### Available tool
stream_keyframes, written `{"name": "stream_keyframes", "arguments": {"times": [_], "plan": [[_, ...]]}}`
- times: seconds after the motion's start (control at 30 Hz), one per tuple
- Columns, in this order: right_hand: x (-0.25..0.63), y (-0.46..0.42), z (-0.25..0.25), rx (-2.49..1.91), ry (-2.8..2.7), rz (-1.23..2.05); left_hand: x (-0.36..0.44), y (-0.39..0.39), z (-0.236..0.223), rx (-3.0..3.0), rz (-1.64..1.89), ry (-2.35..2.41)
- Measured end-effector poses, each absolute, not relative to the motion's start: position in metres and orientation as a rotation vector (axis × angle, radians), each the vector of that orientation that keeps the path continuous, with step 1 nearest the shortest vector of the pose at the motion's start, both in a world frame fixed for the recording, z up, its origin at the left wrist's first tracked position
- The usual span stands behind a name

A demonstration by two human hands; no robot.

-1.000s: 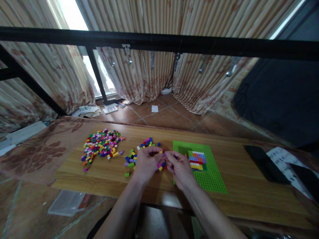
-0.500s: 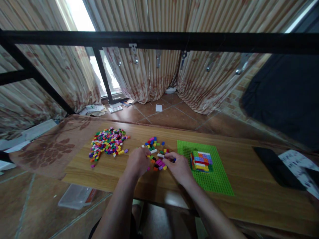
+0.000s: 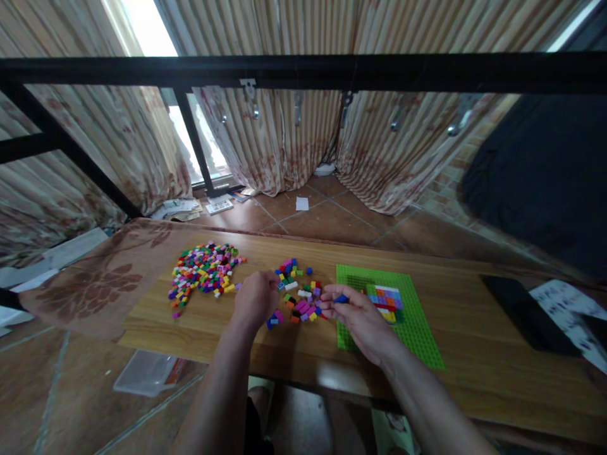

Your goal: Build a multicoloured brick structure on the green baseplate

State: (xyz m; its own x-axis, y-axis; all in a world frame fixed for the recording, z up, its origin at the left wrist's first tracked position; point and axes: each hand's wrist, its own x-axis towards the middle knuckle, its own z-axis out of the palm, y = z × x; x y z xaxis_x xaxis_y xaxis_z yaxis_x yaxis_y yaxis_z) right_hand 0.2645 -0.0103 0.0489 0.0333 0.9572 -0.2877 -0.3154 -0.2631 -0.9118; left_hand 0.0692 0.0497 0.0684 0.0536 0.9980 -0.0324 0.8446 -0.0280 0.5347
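Note:
A blue toy brick rests in the fingers of my right hand, which is turned partly palm-up above the left edge of the green baseplate. On that plate stands a layered block of coloured bricks, partly hidden behind the hand. My left hand is at the left side of a small spread of loose bricks, fingers curled together; whatever they hold is hidden. Between the two hands lie pink, white, orange and other bricks of this spread.
A larger heap of mixed bricks lies on the left of the wooden table. To the right are a dark flat object and a printed sheet. A clear plastic box is on the floor. A black rail crosses beyond the table.
My right hand has moved right from the loose bricks to the baseplate's edge and turned upward, showing the blue brick. My left hand has shifted slightly left and up, uncovering blue bricks.

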Motion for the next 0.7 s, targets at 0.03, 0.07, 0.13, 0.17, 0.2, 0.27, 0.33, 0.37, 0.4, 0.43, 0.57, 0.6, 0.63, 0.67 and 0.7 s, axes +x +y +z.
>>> {"name": "stream_keyframes", "arguments": {"times": [0.03,0.07,0.13,0.17,0.2,0.27,0.33,0.37,0.4,0.43,0.57,0.6,0.63,0.67,0.7], "plan": [[0.265,-0.012,0.051,-1.187,-0.782,1.503,0.072,0.05,0.07,1.939,0.515,1.835],[0.265,-0.014,0.052,-1.171,-0.792,1.528,0.075,0.05,0.071,1.946,0.53,1.823],[0.266,-0.018,0.052,-1.144,-0.813,1.574,0.083,0.051,0.071,1.963,0.566,1.754],[0.266,-0.019,0.052,-1.145,-0.829,1.577,0.087,0.051,0.071,1.967,0.588,1.699],[0.267,-0.02,0.051,-1.159,-0.851,1.561,0.092,0.051,0.071,1.959,0.614,1.63],[0.27,-0.023,0.048,-1.217,-0.905,1.485,0.103,0.049,0.07,1.895,0.673,1.453],[0.273,-0.025,0.046,-1.276,-0.969,1.402,0.114,0.045,0.07,1.756,0.72,1.253],[0.275,-0.026,0.046,-1.294,-0.999,1.374,0.12,0.043,0.07,1.678,0.732,1.155],[0.276,-0.028,0.046,-1.308,-1.025,1.356,0.125,0.04,0.071,1.611,0.731,1.064],[0.277,-0.03,0.047,-1.322,-1.047,1.341,0.129,0.038,0.072,1.558,0.717,0.984],[0.282,-0.037,0.053,-1.382,-1.097,1.27,0.143,0.03,0.075,1.49,0.607,0.828],[0.283,-0.038,0.055,-1.394,-1.112,1.246,0.146,0.03,0.076,1.484,0.585,0.827],[0.284,-0.04,0.055,-1.407,-1.128,1.221,0.148,0.029,0.076,1.479,0.562,0.832],[0.285,-0.042,0.055,-1.421,-1.148,1.196,0.15,0.028,0.076,1.475,0.538,0.837],[0.285,-0.044,0.054,-1.436,-1.173,1.17,0.152,0.027,0.076,1.474,0.512,0.838]]}}
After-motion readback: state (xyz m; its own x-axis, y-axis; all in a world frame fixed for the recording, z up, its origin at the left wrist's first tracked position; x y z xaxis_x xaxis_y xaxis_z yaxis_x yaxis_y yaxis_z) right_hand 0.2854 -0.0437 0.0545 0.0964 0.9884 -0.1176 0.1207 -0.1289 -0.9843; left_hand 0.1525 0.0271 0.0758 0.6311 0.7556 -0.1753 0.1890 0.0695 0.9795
